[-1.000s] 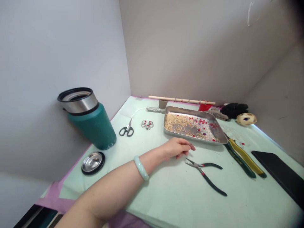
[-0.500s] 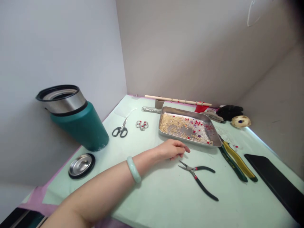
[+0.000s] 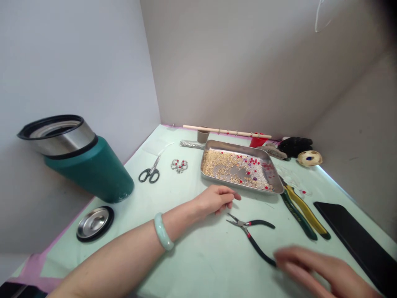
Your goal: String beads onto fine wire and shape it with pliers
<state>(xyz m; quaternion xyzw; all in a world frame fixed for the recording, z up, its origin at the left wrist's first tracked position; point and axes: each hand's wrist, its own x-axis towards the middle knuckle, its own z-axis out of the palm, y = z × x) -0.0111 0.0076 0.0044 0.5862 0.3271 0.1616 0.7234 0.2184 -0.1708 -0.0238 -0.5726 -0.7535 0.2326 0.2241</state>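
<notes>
My left hand (image 3: pixel 218 199), wearing a pale green bangle (image 3: pixel 163 231) on the wrist, rests on the table just in front of the metal tray (image 3: pixel 245 189). Its fingers are curled together; whatever may be in the pinch is too small to make out. Long-nose pliers (image 3: pixel 241 223) with black handles lie spread apart, close to those fingertips. At the lower right is my right hand (image 3: pixel 319 269), blurred, its fingers stretched toward the end of the lower pliers handle. I cannot tell whether it touches that handle.
Gold, clear and red beads (image 3: pixel 223 163) fill the tray. Left of it lie a beaded wire piece (image 3: pixel 179 166) and scissors (image 3: pixel 151 171). A teal bottle (image 3: pixel 93 169) and its lid (image 3: pixel 94 223) are further left. Green-yellow pliers (image 3: pixel 302 213) and a black phone-like slab (image 3: pixel 350 231) lie right.
My right hand has come into view from the lower right, near the pliers. The whole scene has shifted slightly left as the camera turned. My left hand keeps its pose.
</notes>
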